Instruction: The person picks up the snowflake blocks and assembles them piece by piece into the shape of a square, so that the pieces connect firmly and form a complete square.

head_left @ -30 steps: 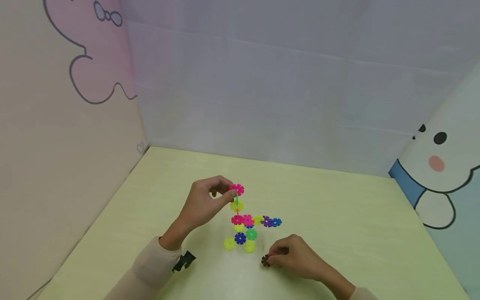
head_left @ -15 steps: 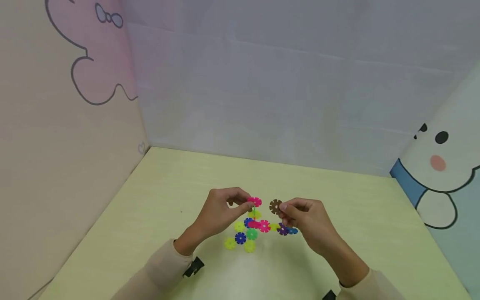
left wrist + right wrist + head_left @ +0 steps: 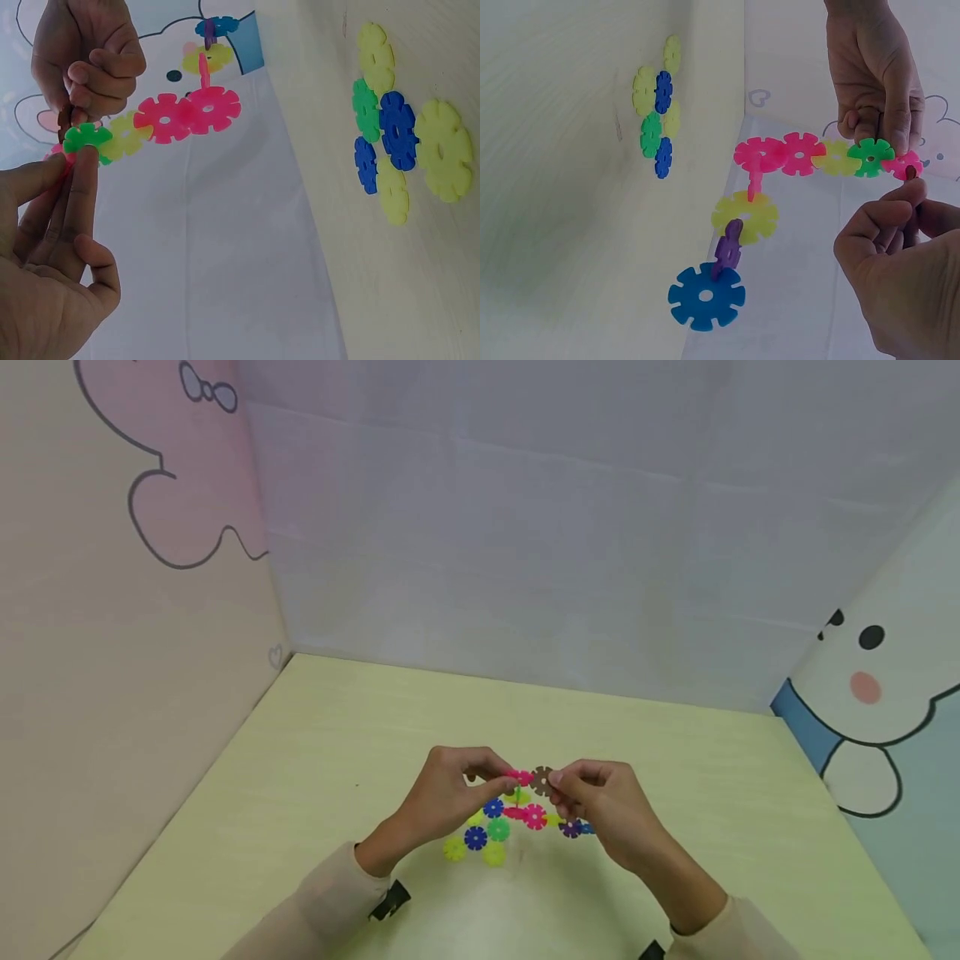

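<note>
My left hand (image 3: 457, 797) pinches the pink snowflake disc (image 3: 522, 777) at the top end of a chain of slotted plastic discs. Below it the chain runs through a green disc (image 3: 871, 157), a yellow disc (image 3: 836, 157) and several pinks. It then bends sideways through another yellow disc (image 3: 745, 217) and a purple disc (image 3: 728, 250) to a blue disc (image 3: 706, 296). The chain hangs above the table. Between thumb and fingers, my right hand (image 3: 607, 810) holds a brown disc (image 3: 542, 781) edge-on against the held pink one. Whether their slots interlock, I cannot tell.
Several loose discs lie flat on the pale table (image 3: 360, 718) beneath the hands, among them a light green disc (image 3: 498, 829), a dark blue disc (image 3: 476, 837) and a yellow disc (image 3: 493, 854). A white sheet (image 3: 487, 543) stands behind, with cartoon-printed walls at both sides.
My right hand has lifted the brown disc from near the table's front up to the pink disc. My left hand has moved right and slightly lower, carrying the chain.
</note>
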Motion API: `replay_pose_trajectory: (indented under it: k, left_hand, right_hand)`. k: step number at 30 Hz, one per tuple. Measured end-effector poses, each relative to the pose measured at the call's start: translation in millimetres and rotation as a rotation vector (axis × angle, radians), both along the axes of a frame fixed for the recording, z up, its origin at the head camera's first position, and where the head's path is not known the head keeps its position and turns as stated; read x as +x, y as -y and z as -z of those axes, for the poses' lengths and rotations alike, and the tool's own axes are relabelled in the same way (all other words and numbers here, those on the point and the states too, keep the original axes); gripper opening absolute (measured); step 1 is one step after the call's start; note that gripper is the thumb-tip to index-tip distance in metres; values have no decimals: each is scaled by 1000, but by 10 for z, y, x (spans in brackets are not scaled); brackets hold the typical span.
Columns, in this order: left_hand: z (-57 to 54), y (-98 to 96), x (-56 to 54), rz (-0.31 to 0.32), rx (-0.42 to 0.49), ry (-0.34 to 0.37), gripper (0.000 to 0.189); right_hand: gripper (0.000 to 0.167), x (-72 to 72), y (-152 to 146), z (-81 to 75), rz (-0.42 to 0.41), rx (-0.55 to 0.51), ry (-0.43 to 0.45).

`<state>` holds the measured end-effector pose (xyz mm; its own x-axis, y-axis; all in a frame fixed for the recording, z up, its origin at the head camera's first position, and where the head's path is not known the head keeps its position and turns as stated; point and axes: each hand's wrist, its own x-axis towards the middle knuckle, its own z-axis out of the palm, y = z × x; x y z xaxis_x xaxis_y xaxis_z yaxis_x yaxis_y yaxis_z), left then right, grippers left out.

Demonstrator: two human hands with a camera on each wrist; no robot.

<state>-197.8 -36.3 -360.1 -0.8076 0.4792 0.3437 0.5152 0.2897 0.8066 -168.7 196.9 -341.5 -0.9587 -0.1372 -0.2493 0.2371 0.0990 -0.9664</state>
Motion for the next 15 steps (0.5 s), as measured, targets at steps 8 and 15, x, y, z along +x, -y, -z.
replay_pose_trajectory:
  k: [8, 15]
  left_hand:
    - [30, -40, 24, 18, -11, -84, 6]
    - [105, -99, 44, -20, 2, -166, 4]
  right_hand:
    - [19, 18, 3, 24, 17, 12, 5]
    - [17, 53, 68, 71, 99, -40, 7]
